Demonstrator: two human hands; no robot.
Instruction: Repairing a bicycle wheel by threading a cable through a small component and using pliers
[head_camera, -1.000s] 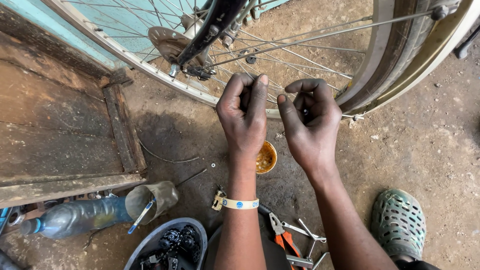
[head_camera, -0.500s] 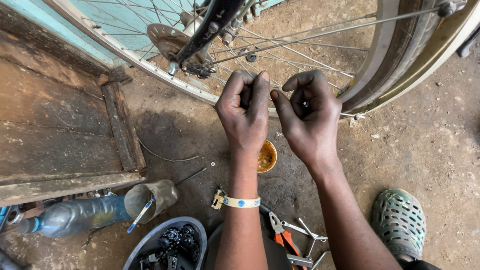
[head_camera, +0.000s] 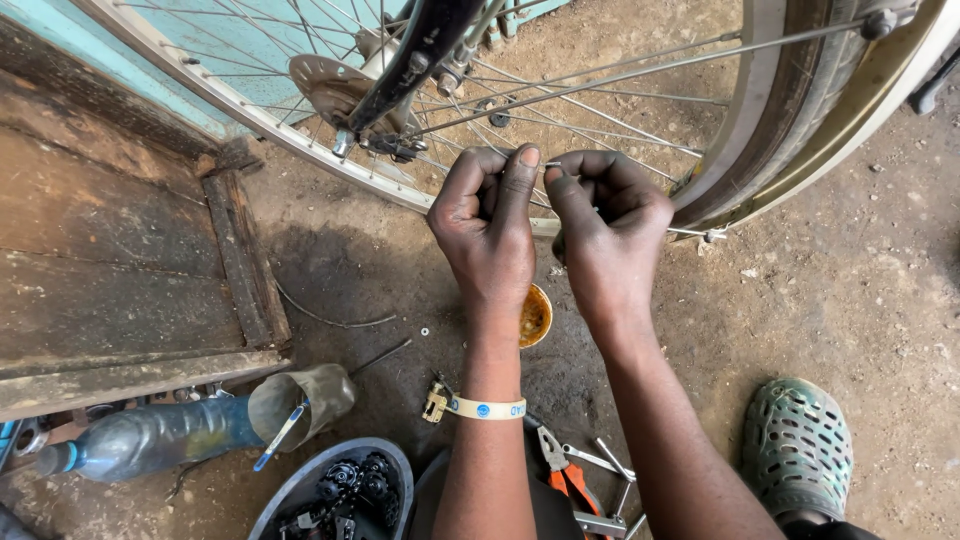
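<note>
Up close, the left hand (head_camera: 487, 220) and right hand (head_camera: 608, 230) meet fingertip to fingertip, both pinching a thin silver metal spoke (head_camera: 552, 165) in front of the spoked bicycle wheel (head_camera: 640, 75). At six o'clock of the hands sits a small round orange grease tin (head_camera: 536, 316) on the dirt floor (head_camera: 850, 290).

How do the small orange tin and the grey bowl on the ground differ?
The orange tin is small, shallow and holds yellowish grease; the grey bowl is much larger and holds dark metal parts. The tin lies behind the left hand's wrist, partly hidden; the bowl sits at the frame's bottom edge beside a plastic bottle. Both are round, open and rest on the dirt.
</note>
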